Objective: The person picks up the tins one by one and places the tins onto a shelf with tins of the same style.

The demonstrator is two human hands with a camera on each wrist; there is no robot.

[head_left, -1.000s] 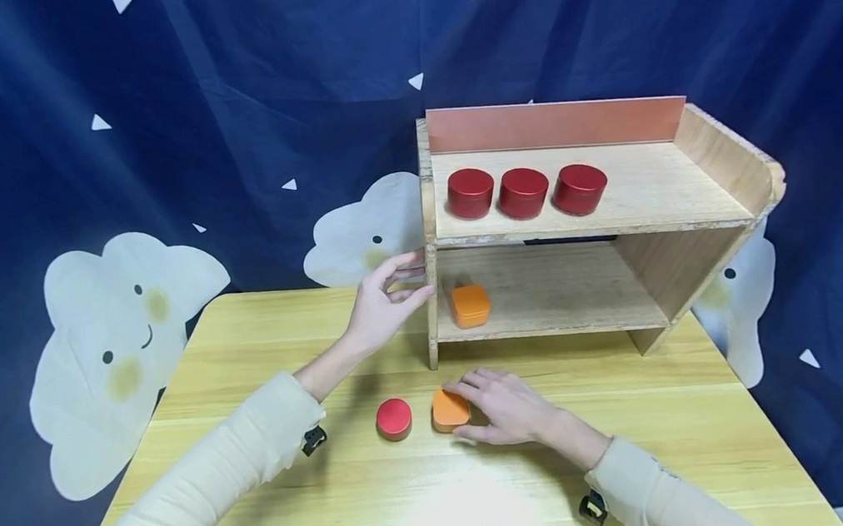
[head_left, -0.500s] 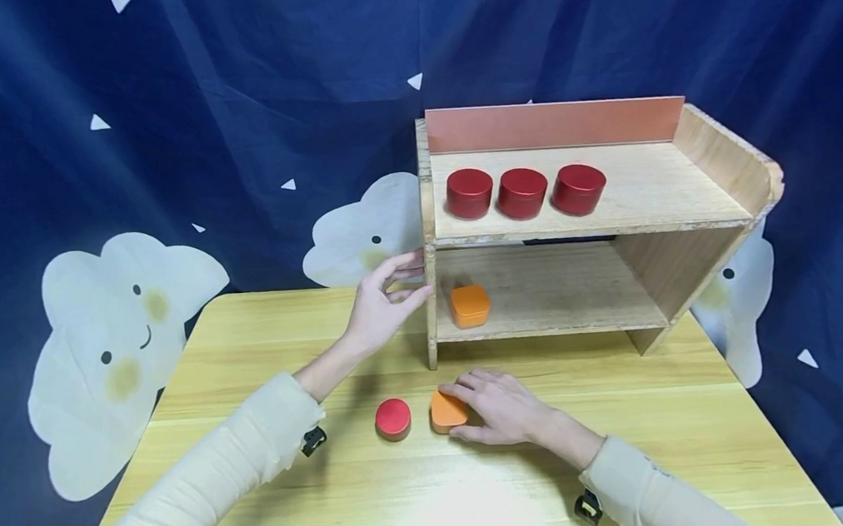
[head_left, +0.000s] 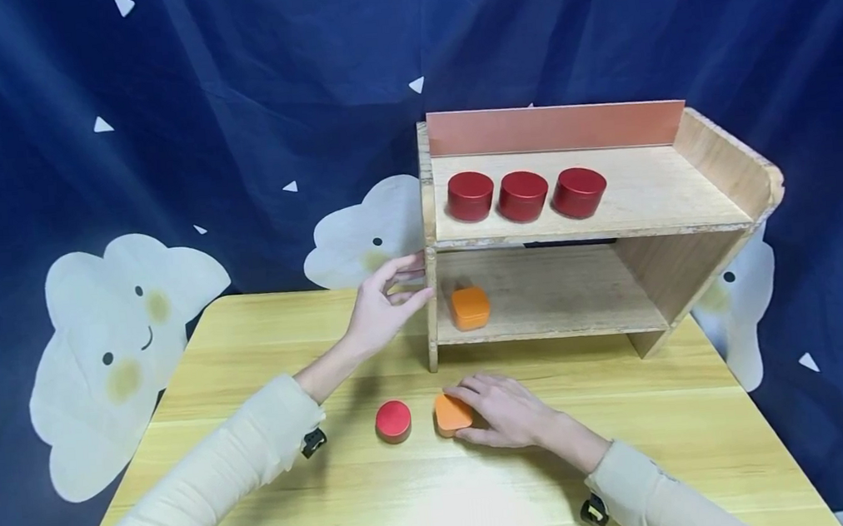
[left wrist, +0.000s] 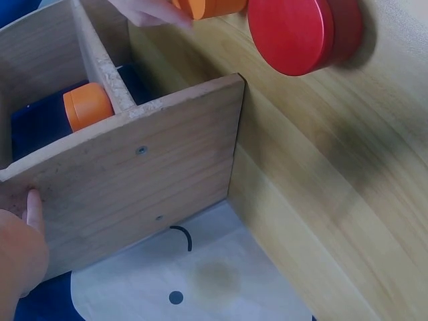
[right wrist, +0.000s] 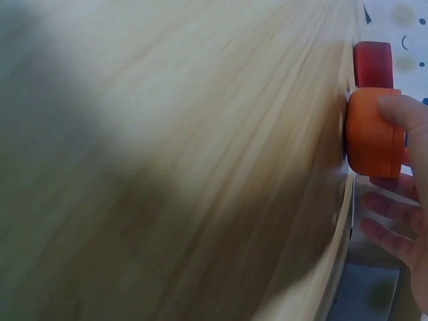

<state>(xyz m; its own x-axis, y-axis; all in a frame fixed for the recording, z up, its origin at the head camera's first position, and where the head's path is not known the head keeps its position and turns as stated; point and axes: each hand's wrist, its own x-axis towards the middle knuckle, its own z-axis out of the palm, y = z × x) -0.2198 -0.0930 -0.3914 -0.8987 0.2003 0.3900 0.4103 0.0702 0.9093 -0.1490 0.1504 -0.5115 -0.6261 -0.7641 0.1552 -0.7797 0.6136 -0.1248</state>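
My right hand [head_left: 504, 410] pinches a small orange square tin [head_left: 452, 415] with rounded corners, which stands on the table. The right wrist view shows the thumb on this orange tin [right wrist: 372, 132] and the other fingers beyond it. Just left of it stands a round red tin [head_left: 394, 422]. My left hand [head_left: 388, 306] touches the outer left side of a wooden shelf [head_left: 559, 284], its fingers loosely extended; in the left wrist view a fingertip [left wrist: 35, 204] meets the side panel. Another orange tin [head_left: 471, 308] sits at the left of the lower shelf board.
Three round red tins [head_left: 523, 196] stand in a row on the shelf's top board. The shelf rests at the back right of the wooden table [head_left: 262, 335]. Behind it hangs a dark blue curtain [head_left: 240, 87] with white clouds.
The orange tin and my right hand have shifted very slightly to the right, a little farther from the red tin. My left hand stays on the shelf's side.
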